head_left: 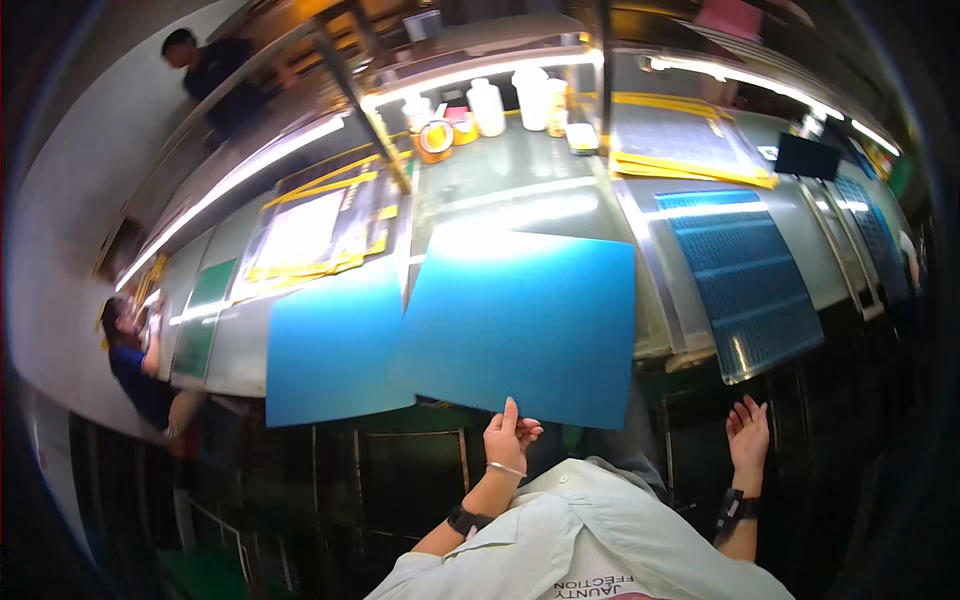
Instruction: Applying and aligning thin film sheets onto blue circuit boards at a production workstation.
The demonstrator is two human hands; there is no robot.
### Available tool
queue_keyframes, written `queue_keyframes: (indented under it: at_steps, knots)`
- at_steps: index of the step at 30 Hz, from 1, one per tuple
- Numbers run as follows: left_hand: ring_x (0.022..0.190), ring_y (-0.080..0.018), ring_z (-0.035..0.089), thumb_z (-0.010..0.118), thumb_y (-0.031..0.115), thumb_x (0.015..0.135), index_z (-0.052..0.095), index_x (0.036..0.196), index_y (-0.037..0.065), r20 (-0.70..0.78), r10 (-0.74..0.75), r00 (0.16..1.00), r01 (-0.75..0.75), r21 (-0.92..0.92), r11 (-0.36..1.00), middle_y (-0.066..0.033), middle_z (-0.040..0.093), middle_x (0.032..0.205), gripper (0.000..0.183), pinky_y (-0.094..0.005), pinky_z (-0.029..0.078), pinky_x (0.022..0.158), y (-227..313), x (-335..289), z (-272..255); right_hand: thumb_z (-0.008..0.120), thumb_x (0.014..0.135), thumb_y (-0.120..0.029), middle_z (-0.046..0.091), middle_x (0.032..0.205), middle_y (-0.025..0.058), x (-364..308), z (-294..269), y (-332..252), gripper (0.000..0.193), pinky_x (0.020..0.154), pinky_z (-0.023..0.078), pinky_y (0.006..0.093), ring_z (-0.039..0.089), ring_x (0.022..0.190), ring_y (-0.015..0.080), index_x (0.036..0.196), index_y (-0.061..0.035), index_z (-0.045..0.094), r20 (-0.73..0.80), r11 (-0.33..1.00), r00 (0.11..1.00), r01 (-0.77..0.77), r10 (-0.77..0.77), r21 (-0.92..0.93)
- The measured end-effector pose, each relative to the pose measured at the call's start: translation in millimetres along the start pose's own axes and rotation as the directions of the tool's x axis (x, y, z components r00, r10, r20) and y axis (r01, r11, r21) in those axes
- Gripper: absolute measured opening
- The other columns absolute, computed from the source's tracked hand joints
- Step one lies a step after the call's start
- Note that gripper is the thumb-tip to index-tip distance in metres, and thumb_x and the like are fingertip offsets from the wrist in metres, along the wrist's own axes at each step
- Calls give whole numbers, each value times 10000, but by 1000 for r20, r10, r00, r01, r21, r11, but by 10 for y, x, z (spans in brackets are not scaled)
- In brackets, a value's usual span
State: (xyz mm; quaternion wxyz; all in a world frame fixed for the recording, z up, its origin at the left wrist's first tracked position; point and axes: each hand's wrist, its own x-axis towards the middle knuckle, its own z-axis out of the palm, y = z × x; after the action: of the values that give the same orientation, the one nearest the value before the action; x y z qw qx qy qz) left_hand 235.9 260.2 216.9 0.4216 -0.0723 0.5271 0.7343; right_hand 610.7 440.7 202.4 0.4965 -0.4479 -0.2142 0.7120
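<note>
My left hand (510, 440) pinches the near edge of a plain blue sheet (525, 330), thumb on top and fingers below. The sheet lies tilted over the bench front, its far edge bright with glare. It overlaps a second plain blue sheet (335, 350) to its left, which juts past the bench edge. My right hand (748, 432) is off to the right, palm up, its fingers loosely bent and apart with nothing in them. Just beyond its fingertips is the near end of a dark blue panel (742, 280) with a fine repeated pattern.
Yellow-edged clear sleeves (320, 225) lie at the left, with more yellow-edged sleeves (690, 145) at the back right. White bottles (486, 108) and tape rolls (435, 138) line the back. A metal post (604, 80) rises there. Another person (140, 355) sits far left.
</note>
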Motion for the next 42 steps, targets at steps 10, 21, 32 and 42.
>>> queue_keyframes:
  at_steps: [10, 21, 32, 42]
  knots:
    - [717, -229, 649, 513, 336, 911, 603, 872, -33, 318, -357, 878, 293, 231, 928, -140, 655, 799, 382, -288, 528, 654, 135, 91, 0, 534, 886, -371, 587, 954, 53, 482, 170, -285, 372, 713, 480, 277, 569, 858, 157, 1117, -80, 523, -25, 996, 997, 67, -69, -51]
    - [785, -213, 637, 500, 312, 921, 588, 916, -27, 360, -453, 815, 394, 228, 890, -148, 648, 880, 350, -286, 527, 708, -64, 155, 488, 558, 875, -157, 616, 926, 71, 506, 519, -412, 155, 725, 517, 324, 608, 832, 187, 977, -40, 554, 58, 991, 990, 131, -129, -33]
    - [751, -186, 636, 457, 297, 940, 587, 1030, -27, 353, -588, 728, 186, 723, 665, -122, 648, 864, 360, -267, 506, 665, 406, -117, 774, 550, 894, -305, 647, 790, 123, 366, 422, -370, 291, 630, 537, 308, 651, 695, 207, 832, -22, 580, 76, 987, 997, -12, 25, -162]
    - [1009, -295, 580, 642, 190, 787, 619, 1071, 110, 938, 116, 327, -914, 345, -214, -105, 581, 1146, 296, -341, 486, 806, 356, 160, 1877, 669, 787, -183, 567, 593, 77, 31, 752, -637, 210, 466, 407, 296, 576, 530, 187, 692, -36, 554, 404, 17, 723, 498, -561, -867]
